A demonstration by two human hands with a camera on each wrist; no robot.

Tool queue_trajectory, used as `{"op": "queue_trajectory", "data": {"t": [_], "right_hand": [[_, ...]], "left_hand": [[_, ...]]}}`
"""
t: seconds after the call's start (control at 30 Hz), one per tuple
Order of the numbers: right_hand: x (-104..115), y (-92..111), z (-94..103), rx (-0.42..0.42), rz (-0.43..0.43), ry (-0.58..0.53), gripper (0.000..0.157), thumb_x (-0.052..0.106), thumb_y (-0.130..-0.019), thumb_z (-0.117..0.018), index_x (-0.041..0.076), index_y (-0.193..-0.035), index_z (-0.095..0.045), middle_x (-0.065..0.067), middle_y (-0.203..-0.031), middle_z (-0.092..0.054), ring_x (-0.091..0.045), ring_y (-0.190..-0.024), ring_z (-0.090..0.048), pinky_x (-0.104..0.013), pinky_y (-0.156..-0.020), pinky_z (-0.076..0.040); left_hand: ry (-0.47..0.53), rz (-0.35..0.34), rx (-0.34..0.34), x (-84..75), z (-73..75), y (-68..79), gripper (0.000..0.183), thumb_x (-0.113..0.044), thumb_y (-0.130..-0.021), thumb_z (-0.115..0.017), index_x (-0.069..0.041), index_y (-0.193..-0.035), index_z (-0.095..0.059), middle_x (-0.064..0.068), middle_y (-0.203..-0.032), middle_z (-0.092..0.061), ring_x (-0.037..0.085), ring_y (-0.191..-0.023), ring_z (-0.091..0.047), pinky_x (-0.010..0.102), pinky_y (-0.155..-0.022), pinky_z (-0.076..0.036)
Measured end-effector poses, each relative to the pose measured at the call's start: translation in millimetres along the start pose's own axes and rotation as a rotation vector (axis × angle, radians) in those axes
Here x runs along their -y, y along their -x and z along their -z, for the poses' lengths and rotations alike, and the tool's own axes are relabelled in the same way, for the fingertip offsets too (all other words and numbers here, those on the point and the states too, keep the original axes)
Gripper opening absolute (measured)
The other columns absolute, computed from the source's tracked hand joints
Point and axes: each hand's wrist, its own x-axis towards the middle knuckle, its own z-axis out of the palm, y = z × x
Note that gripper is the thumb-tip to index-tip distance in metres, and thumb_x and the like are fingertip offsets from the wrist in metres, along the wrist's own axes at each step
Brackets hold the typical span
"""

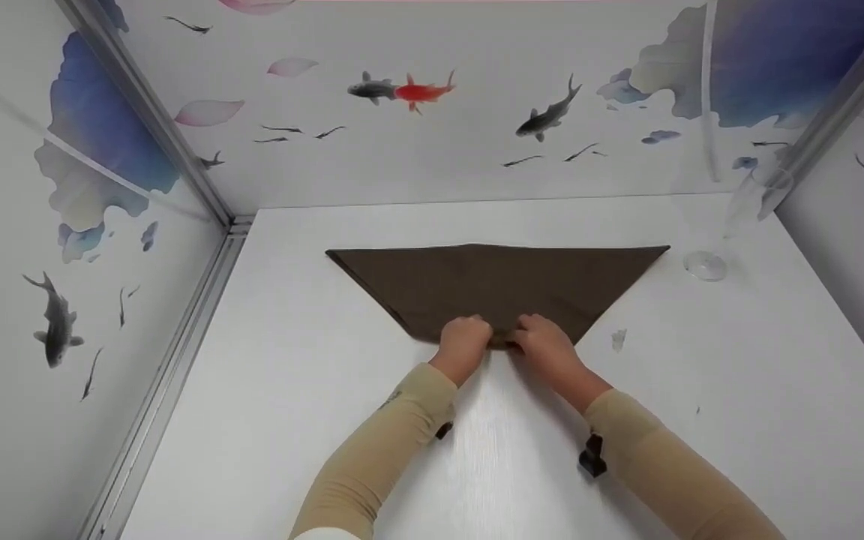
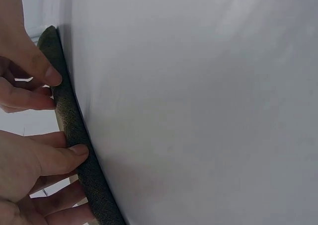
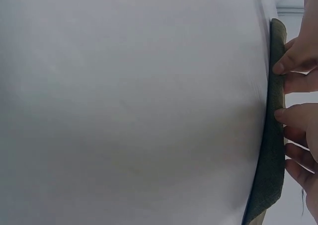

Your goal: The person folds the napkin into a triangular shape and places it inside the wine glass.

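Note:
A dark brown cloth [image 1: 492, 281] lies on the white table, a wide trapezoid with its long edge at the far side. My left hand [image 1: 463, 343] and my right hand [image 1: 548, 346] hold its short near edge side by side, a small gap between them. In the left wrist view, the cloth's edge [image 2: 74, 120] shows as a thick rolled or folded strip, with the left hand's thumb [image 2: 74, 153] on the near face and its fingers behind. The right wrist view shows the right hand [image 3: 303, 135] pinching the same strip [image 3: 272, 150] likewise.
A clear stemmed glass [image 1: 706, 266] stands at the back right, beyond the cloth's right corner. Printed panels with fish and leaves [image 1: 432, 150] wall in the table [image 1: 289, 420] at the back and both sides. A small greyish mark [image 1: 619, 340] shows right of the cloth.

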Motion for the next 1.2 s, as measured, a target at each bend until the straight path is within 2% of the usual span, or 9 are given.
{"op": "queue_trajectory", "data": {"t": [0.23, 0.47, 0.73, 0.9, 1.07, 1.2], "right_hand": [[2, -4, 0.6, 0.057, -0.047, 0.024, 0.009, -0.001, -0.085, -0.072, 0.005, -0.091, -0.073, -0.008, -0.083, -0.059, -0.026, -0.076, -0.056, -0.040, -0.072, -0.051], [-2, -11, 2.7, 0.134, -0.068, 0.005, 0.019, -0.001, -0.087, -0.069, 0.008, -0.102, -0.075, -0.011, -0.095, -0.066, -0.030, -0.088, -0.062, -0.045, -0.080, -0.052], [-5, -17, 3.1, 0.189, -0.065, -0.019, 0.016, 0.003, -0.089, -0.068, 0.006, -0.103, -0.075, -0.010, -0.092, -0.067, -0.030, -0.087, -0.063, -0.044, -0.079, -0.052], [-6, -19, 2.8, 0.205, -0.069, -0.043, 0.016, 0.004, -0.090, -0.068, 0.007, -0.104, -0.075, -0.009, -0.091, -0.067, -0.028, -0.086, -0.063, -0.043, -0.079, -0.052], [-8, -21, 4.6, 0.207, -0.082, -0.071, 0.015, 0.001, -0.088, -0.069, 0.007, -0.100, -0.075, -0.007, -0.088, -0.067, -0.026, -0.083, -0.062, -0.041, -0.075, -0.053], [-10, -24, 3.7, 0.215, -0.083, -0.078, 0.011, -0.003, -0.086, -0.069, 0.006, -0.091, -0.074, -0.007, -0.084, -0.065, -0.026, -0.079, -0.061, -0.040, -0.072, -0.052]], "left_hand": [[0.020, 0.012, 0.076, 1.3, 5.6, -3.9, 0.016, -0.009, -0.093, -0.067, -0.016, -0.080, -0.074, 0.003, -0.081, -0.066, 0.021, -0.078, -0.066, 0.032, -0.069, -0.056], [0.011, 0.039, 0.118, -0.1, 5.6, -2.2, 0.010, -0.014, -0.095, -0.065, -0.018, -0.095, -0.073, 0.004, -0.090, -0.065, 0.023, -0.084, -0.065, 0.036, -0.071, -0.056], [0.038, 0.051, 0.069, 0.2, 4.3, 4.8, 0.011, -0.012, -0.095, -0.065, -0.017, -0.103, -0.070, 0.005, -0.094, -0.065, 0.022, -0.086, -0.063, 0.036, -0.070, -0.055], [0.015, 0.047, 0.034, 1.5, 7.5, 8.8, 0.013, -0.010, -0.093, -0.066, -0.017, -0.104, -0.071, 0.005, -0.096, -0.064, 0.021, -0.088, -0.061, 0.035, -0.070, -0.055], [-0.026, 0.026, -0.033, 2.4, 6.3, 10.7, 0.010, -0.009, -0.091, -0.069, -0.017, -0.096, -0.074, 0.005, -0.091, -0.062, 0.021, -0.083, -0.060, 0.035, -0.065, -0.055], [-0.017, 0.022, -0.075, 4.5, 4.8, 9.6, 0.010, -0.010, -0.089, -0.071, -0.018, -0.085, -0.074, 0.003, -0.084, -0.062, 0.019, -0.077, -0.060, 0.032, -0.061, -0.055]]}}
